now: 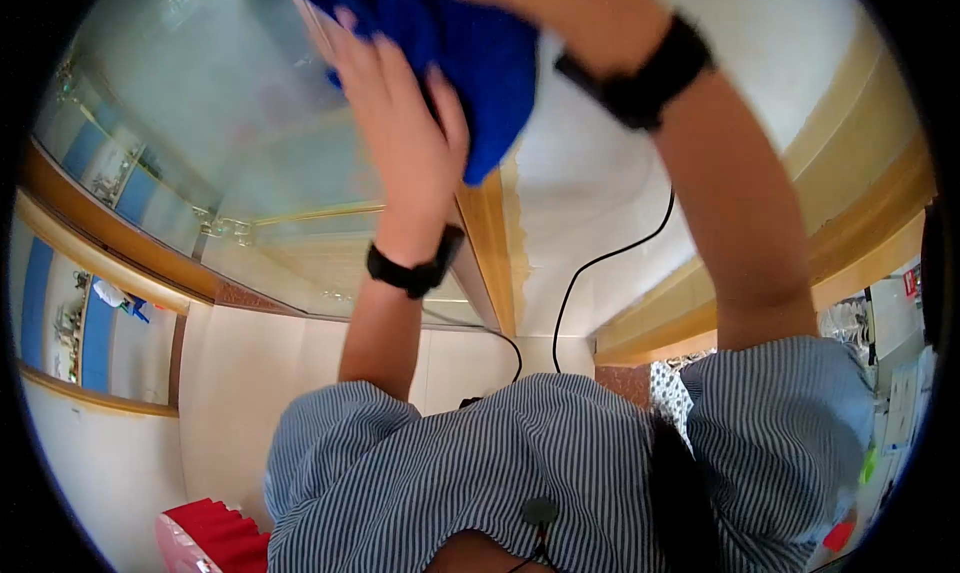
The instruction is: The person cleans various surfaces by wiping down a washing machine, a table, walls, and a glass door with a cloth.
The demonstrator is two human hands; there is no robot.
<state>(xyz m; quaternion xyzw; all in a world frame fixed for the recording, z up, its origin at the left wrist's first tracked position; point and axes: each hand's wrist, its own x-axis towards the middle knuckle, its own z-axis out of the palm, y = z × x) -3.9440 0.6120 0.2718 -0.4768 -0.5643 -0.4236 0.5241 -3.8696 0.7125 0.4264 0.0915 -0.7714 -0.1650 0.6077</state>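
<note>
Probably a home interior, judging by the glass pane, wooden trim and pale tiled floor

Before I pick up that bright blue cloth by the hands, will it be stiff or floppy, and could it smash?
The bright blue cloth will probably flop, because it's bunched in soft folds beside the left hand. It looks like fabric, so it shouldn't smash. It probably won't roll either, since its loose end makes a rumpled point, not a ball.

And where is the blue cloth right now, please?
In the head view, the blue cloth is at top centre, under the left hand, by the glass pane.
</note>
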